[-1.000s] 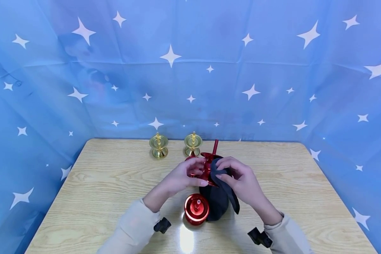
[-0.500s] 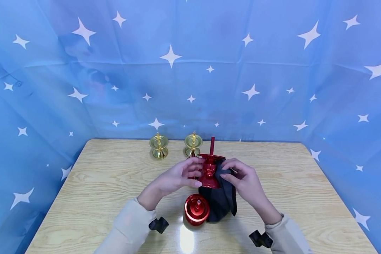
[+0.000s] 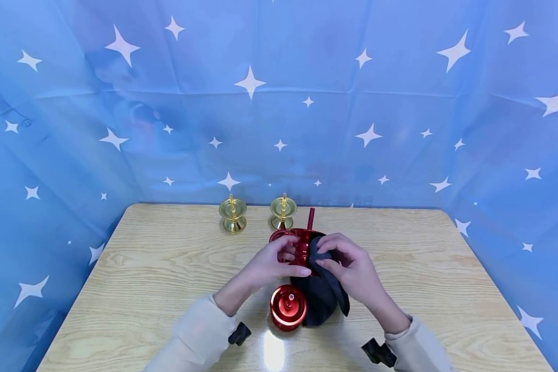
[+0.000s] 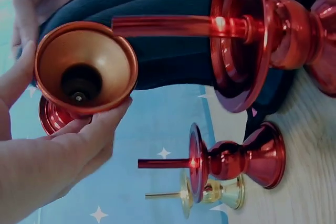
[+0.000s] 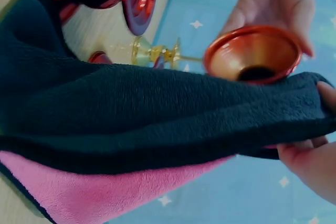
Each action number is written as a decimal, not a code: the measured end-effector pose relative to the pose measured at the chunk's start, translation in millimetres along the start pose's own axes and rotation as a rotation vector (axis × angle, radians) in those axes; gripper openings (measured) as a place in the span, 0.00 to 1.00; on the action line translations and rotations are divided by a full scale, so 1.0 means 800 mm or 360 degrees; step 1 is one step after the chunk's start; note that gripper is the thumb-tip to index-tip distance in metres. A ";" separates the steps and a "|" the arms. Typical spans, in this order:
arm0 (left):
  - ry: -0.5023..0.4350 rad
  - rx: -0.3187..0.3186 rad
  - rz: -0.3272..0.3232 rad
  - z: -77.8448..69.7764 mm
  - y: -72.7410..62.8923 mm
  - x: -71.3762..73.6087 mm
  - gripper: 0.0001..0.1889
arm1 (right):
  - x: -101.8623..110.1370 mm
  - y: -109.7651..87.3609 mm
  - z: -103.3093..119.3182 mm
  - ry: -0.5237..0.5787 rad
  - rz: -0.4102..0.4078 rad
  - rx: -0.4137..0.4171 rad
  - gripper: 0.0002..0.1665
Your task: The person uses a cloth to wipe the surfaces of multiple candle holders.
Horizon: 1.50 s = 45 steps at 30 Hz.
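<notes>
My left hand (image 3: pixel 279 262) grips a red metallic candlestick (image 3: pixel 303 248) over the table, its stem end pointing away from me. Its hollow, coppery base (image 4: pixel 110 61) faces the camera in the left wrist view. Between thumb and fingers, my right hand (image 3: pixel 355 266) pinches a dark cloth (image 3: pixel 320 298) against the candlestick's right side. The cloth hangs down to the table, and its pink underside (image 5: pixel 115 187) shows in the right wrist view. Part of the candlestick is hidden behind the cloth and fingers.
A red candlestick (image 3: pixel 288 308) stands upright in front, close beside the hanging cloth. Another red one (image 4: pixel 228 153) stands behind my left hand, mostly covered in the head view. Two gold candlesticks (image 3: pixel 234 214) stand at the back of the wooden table (image 3: pixel 158 268), before a star-patterned blue curtain.
Compared with half a second ago, my left hand has shifted right and the held candlestick sits slightly lower and nearer the right hand. The cloth covers more of its side.
</notes>
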<state>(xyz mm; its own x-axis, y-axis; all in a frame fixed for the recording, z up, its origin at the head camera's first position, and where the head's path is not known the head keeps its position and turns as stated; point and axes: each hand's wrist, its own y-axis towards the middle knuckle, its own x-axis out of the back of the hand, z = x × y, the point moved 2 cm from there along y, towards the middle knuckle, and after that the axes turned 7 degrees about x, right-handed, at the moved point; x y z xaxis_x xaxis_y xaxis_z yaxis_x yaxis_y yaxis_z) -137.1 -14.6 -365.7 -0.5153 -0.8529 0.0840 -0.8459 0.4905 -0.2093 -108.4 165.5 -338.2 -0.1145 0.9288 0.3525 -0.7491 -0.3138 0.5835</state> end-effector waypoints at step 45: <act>-0.0285 -0.0031 0.0222 -0.009 -0.009 0.009 0.31 | 0.010 0.001 0.007 -0.0012 0.0048 -0.0013 0.16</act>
<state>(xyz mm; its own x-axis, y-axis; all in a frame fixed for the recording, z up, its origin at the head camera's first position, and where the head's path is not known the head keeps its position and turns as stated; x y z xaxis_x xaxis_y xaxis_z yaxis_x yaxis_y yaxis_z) -135.6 -23.5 -356.4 -0.5962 -0.7940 -0.1191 -0.7717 0.6076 -0.1878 -105.8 171.5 -330.7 -0.1322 0.9174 0.3754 -0.7507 -0.3399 0.5665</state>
